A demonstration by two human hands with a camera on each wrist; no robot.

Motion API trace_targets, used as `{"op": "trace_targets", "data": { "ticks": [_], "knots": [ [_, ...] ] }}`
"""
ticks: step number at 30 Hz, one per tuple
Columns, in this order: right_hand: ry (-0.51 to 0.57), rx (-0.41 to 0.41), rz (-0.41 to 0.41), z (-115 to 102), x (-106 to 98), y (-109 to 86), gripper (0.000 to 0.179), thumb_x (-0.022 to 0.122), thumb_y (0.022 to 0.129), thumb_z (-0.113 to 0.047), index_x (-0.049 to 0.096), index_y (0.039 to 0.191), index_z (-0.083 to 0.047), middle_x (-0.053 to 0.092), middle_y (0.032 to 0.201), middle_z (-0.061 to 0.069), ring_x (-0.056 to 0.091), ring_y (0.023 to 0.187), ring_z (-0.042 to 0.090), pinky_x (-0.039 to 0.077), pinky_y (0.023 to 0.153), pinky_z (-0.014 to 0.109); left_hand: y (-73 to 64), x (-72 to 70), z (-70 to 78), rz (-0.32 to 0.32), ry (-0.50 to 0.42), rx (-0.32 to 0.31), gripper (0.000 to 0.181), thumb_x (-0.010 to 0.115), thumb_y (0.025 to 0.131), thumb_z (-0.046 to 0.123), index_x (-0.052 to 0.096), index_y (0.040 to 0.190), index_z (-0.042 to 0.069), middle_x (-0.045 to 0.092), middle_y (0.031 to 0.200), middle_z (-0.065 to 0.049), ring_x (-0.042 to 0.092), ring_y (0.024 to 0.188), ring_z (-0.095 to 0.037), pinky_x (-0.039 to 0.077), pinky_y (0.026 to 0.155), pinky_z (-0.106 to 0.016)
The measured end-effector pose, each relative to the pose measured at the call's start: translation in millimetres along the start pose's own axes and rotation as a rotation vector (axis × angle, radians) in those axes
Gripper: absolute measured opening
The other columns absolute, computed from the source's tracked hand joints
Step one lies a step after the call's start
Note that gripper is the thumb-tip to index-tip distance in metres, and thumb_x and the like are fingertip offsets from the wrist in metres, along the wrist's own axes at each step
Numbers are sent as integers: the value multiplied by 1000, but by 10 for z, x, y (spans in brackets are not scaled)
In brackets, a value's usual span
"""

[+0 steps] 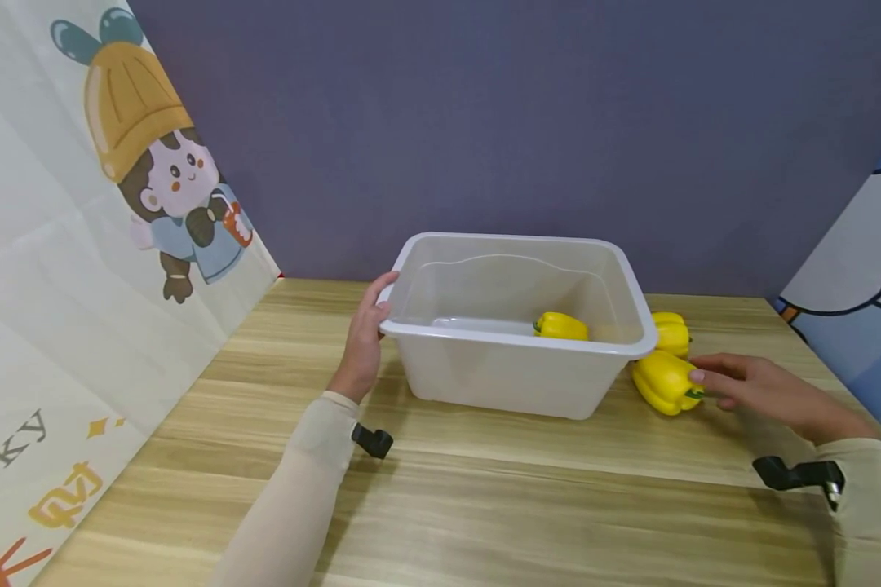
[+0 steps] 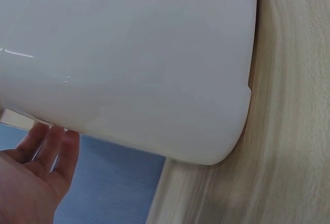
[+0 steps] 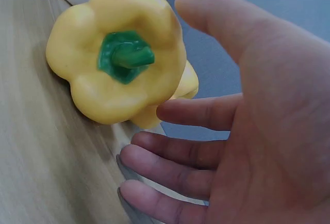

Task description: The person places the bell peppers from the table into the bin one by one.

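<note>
At the left end of a white plastic bin (image 1: 499, 371), my left hand (image 1: 363, 342) holds the rim. The left wrist view shows several of that hand's fingers (image 2: 66, 154) against the underside of the edge. My right hand (image 1: 771, 391) is beside a yellow bell pepper (image 1: 664, 381) to the right of the bin, thumb and fingers spread around its stem end. In the right wrist view the green stem (image 3: 131, 56) faces the palm. A second yellow bell pepper (image 1: 671, 333) lies just behind it. Inside the bin rests another yellow bell pepper (image 1: 564, 326), partly hidden by the front wall.
The bin stands on a wood-grain table (image 1: 440, 505), close to a dark blue-grey back panel (image 1: 484, 122). A white printed sheet (image 1: 44, 244) borders the left side, and a blue and white printed panel (image 1: 859, 326) the right.
</note>
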State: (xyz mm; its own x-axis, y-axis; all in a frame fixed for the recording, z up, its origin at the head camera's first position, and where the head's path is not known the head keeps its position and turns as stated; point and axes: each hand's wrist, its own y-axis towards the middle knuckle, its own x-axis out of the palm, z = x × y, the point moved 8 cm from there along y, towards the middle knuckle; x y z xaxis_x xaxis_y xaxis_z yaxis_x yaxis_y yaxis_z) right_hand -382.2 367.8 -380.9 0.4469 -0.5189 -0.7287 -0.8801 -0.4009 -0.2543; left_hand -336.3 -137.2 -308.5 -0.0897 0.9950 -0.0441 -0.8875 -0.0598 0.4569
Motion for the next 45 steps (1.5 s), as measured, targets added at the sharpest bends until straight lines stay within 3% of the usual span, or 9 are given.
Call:
{"op": "trace_targets", "data": {
  "ticks": [5, 11, 18, 21, 24, 28, 39, 45],
  "knots": [
    [-4, -2, -12, 6, 26, 6, 77, 41, 105, -48, 28, 150, 14, 37, 146, 38, 56, 120, 42, 55, 85, 45, 1, 0, -8, -1, -8, 11, 56, 35, 97, 26, 41, 151, 12, 51, 132, -24, 48, 113, -41, 39, 93, -41],
    [-91, 19, 3, -12, 29, 51, 81, 45, 102, -52, 31, 148, 14, 52, 135, 33, 60, 103, 30, 52, 80, 46, 5, -4, -26, 1, -9, 18, 57, 35, 96, 27, 41, 150, 12, 50, 132, -26, 48, 114, -44, 39, 92, -42],
    [-155, 35, 23, -37, 63, 65, 87, 45, 101, -57, 31, 148, 15, 41, 142, 39, 47, 123, 52, 47, 86, 62, 7, 0, -47, 0, -17, 13, 57, 36, 96, 29, 41, 150, 13, 50, 133, -25, 48, 115, -43, 39, 92, -42],
    [-166, 29, 21, -50, 82, 73, 85, 46, 100, -56, 36, 146, 14, 49, 137, 36, 51, 119, 48, 48, 85, 60, 7, 6, -40, -5, -25, 26, 57, 36, 96, 29, 41, 151, 12, 49, 133, -26, 47, 114, -45, 39, 92, -40],
    [-173, 13, 26, -67, 88, 85, 75, 48, 100, -54, 46, 140, 9, 60, 124, 24, 56, 110, 38, 49, 82, 52, 11, 12, -33, -10, -28, 47, 57, 35, 97, 29, 41, 151, 11, 50, 132, -27, 46, 113, -48, 41, 91, -38],
    [-177, -3, 29, -88, 95, 98, 65, 49, 100, -52, 53, 133, 4, 62, 112, 9, 55, 101, 28, 47, 79, 44, 12, 4, -44, -4, -24, 53, 56, 34, 98, 29, 42, 150, 11, 51, 131, -26, 46, 112, -49, 41, 90, -36],
    [-173, -32, 38, -132, 100, 96, 59, 51, 101, -49, 54, 128, 3, 59, 101, 5, 53, 92, 23, 44, 74, 38, 0, 3, -20, 11, -14, 44, 55, 33, 98, 28, 42, 150, 11, 51, 131, -27, 47, 112, -47, 41, 90, -36],
    [-161, -32, 26, -115, 105, 90, 68, 50, 101, -49, 47, 137, 8, 61, 114, 10, 54, 99, 26, 48, 80, 43, -5, -2, -12, 21, -16, 49, 55, 33, 98, 28, 42, 150, 10, 52, 129, -27, 45, 112, -50, 41, 88, -35]
  ]
}}
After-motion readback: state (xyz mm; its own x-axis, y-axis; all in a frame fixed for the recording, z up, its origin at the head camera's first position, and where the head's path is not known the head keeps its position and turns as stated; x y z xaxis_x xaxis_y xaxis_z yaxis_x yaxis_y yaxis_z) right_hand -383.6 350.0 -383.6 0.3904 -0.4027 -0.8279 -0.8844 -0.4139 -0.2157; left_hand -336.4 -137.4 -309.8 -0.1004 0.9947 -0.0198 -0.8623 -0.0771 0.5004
